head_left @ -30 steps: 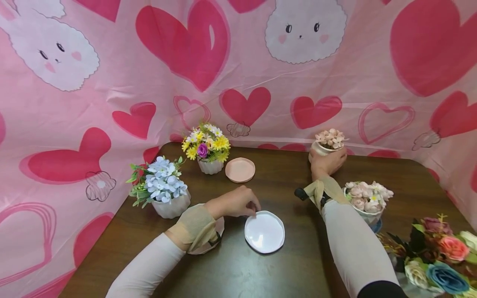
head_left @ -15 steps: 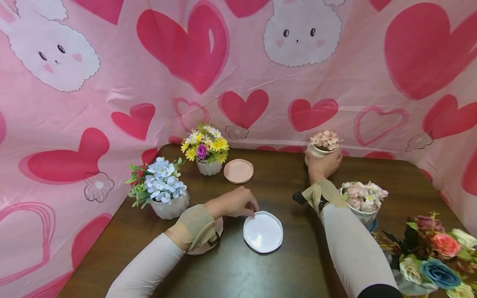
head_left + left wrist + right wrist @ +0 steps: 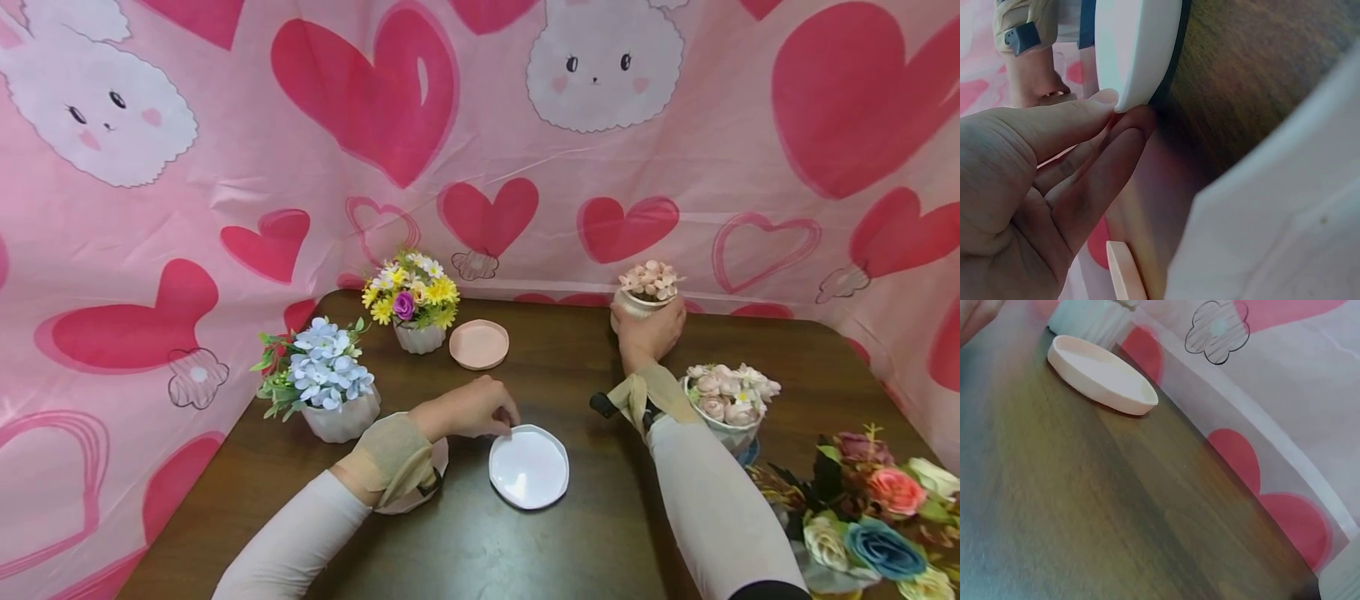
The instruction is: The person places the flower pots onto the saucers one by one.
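Observation:
My left hand rests on the dark wooden table and pinches the near-left rim of a white saucer. In the left wrist view the thumb and a finger close on that saucer's edge. My right hand reaches to the table's far edge and grips a small white pot of pink flowers, which stands upright by the backdrop. The right wrist view shows neither that hand nor its pot clearly, only a pink saucer on the table.
A pot of yellow flowers and the pink saucer stand at the back. A pot of blue flowers is at the left and a pot of pale roses by my right forearm. A loose bouquet lies at the front right. A pink heart-print cloth walls the table.
My right hand with the small pink-flower pot has edged slightly to the left. My left hand keeps its hold on the white saucer's rim.

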Available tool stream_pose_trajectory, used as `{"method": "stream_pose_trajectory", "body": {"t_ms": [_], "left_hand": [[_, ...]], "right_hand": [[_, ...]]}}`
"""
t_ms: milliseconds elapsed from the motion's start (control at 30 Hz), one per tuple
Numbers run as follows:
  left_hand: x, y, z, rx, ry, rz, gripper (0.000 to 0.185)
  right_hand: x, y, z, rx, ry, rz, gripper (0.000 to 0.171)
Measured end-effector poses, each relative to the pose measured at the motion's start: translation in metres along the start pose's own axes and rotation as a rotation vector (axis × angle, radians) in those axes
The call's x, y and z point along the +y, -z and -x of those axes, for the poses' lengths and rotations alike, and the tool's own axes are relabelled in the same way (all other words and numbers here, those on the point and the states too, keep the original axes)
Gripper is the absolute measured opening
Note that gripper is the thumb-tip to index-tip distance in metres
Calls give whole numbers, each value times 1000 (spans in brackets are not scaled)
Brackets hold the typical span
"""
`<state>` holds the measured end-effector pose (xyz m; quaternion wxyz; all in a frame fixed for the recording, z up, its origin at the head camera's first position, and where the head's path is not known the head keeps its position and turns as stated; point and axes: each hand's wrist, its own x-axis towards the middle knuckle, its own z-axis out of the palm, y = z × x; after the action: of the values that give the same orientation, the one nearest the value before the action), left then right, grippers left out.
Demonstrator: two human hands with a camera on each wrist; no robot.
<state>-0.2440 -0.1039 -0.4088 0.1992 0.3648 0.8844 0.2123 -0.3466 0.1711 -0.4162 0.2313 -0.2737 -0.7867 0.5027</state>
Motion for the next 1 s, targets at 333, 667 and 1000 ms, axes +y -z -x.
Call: {"method": "stream_pose_trajectory", "body": {"t_ms": [333, 667, 1000], "left_hand": [[1, -1, 2, 5, -6, -15, 10], [1, -2, 1, -7, 8, 0, 10], [2, 0, 2, 0, 21, -19, 9]], "right_hand": [[-3, 1, 5, -1, 55, 51, 102], [-5, 4, 10, -33, 30, 38, 104], [-18, 9, 18, -37, 40, 27, 102]]}}
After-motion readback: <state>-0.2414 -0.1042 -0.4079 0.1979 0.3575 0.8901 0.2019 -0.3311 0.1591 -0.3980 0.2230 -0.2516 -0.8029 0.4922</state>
